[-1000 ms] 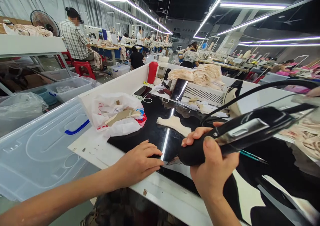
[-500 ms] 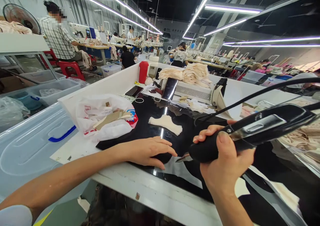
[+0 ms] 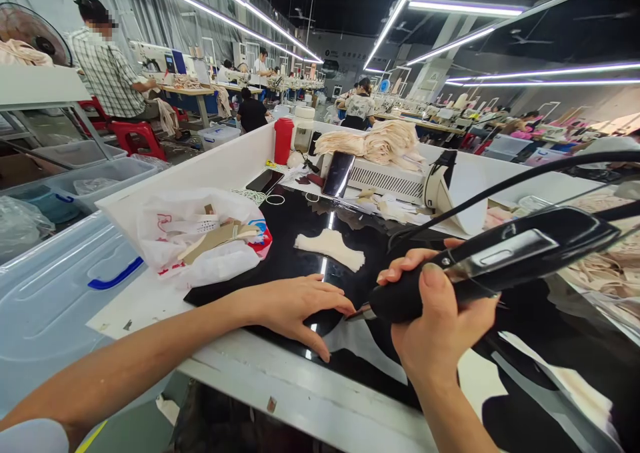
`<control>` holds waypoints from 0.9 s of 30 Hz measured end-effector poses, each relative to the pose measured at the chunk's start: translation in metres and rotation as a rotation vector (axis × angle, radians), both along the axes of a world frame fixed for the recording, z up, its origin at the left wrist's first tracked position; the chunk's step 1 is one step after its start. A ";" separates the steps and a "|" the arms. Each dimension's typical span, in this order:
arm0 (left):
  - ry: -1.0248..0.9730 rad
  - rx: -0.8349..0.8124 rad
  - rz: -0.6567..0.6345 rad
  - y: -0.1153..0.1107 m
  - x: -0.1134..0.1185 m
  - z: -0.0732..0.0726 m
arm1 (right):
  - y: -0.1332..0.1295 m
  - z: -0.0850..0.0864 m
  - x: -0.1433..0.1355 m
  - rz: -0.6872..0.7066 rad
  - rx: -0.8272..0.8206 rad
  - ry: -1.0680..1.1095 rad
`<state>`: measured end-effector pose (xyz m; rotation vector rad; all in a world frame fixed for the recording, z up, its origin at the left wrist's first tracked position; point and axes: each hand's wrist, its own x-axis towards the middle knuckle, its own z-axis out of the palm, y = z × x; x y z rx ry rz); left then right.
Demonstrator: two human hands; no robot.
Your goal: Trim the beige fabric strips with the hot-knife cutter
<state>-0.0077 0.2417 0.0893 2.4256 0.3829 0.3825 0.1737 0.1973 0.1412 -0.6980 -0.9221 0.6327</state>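
The left hand splays palm down just below centre; the right hand curls closed at lower right.

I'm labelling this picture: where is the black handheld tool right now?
In the head view, the black handheld tool is right of centre, gripped in the right hand, with its metal tip close beside the left hand.

The right hand grips a black tool near the left hand.
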 end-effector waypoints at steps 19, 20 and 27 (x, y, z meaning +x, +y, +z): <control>0.056 0.009 0.011 -0.003 -0.001 0.007 | -0.003 -0.002 -0.006 0.009 -0.006 -0.012; 0.054 0.005 0.008 -0.003 -0.001 0.007 | -0.004 -0.002 -0.007 0.015 -0.002 -0.011; 0.020 -0.002 -0.011 -0.004 0.001 0.010 | -0.009 -0.003 -0.011 0.040 0.002 -0.035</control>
